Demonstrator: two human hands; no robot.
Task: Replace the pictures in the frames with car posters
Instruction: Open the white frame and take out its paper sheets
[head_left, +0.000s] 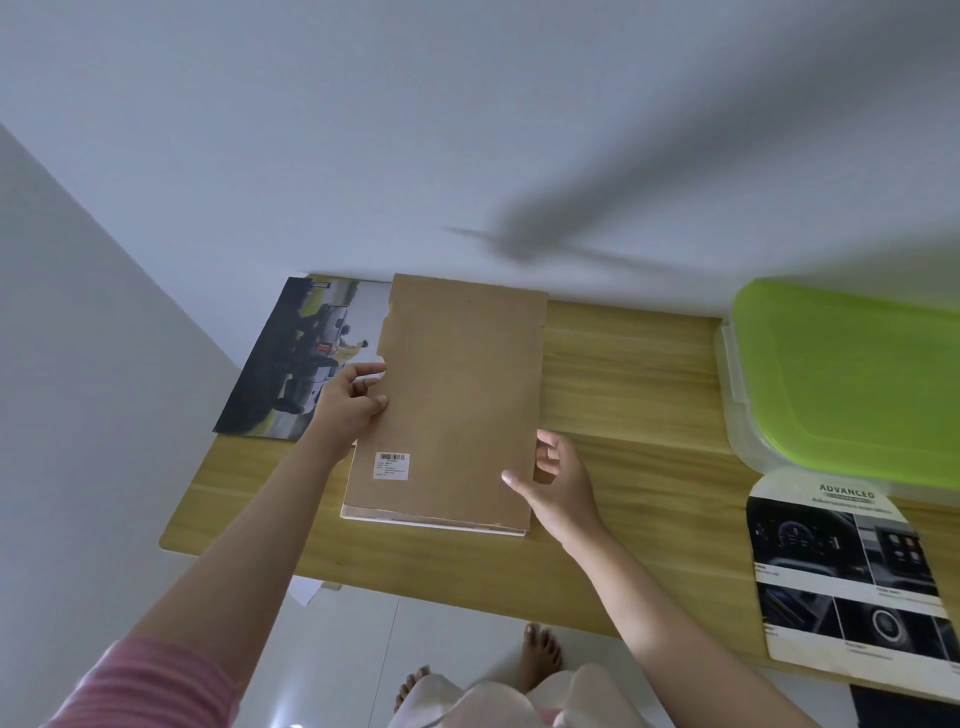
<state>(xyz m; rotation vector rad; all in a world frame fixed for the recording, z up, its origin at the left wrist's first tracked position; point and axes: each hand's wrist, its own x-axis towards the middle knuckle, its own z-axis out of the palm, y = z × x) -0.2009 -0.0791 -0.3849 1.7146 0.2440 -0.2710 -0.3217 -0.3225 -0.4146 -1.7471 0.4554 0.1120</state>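
Observation:
A picture frame lies face down on the wooden table (634, 364), its brown backing board (457, 395) on top with a barcode sticker near the front left; the white frame edge (431, 521) shows below it. My left hand (353, 402) pinches the board's left edge, thumb on top. My right hand (558, 480) holds the board's right edge near the front corner, thumb on the board and fingers curled at the side. A car poster (291, 358) lies flat at the back left, partly under the board and my left hand.
A clear plastic box with a green lid (852, 384) stands at the back right. In front of it lies a printed car brochure sheet (852, 577) over the table's front edge. White walls close the back and left. My bare feet are below the table edge.

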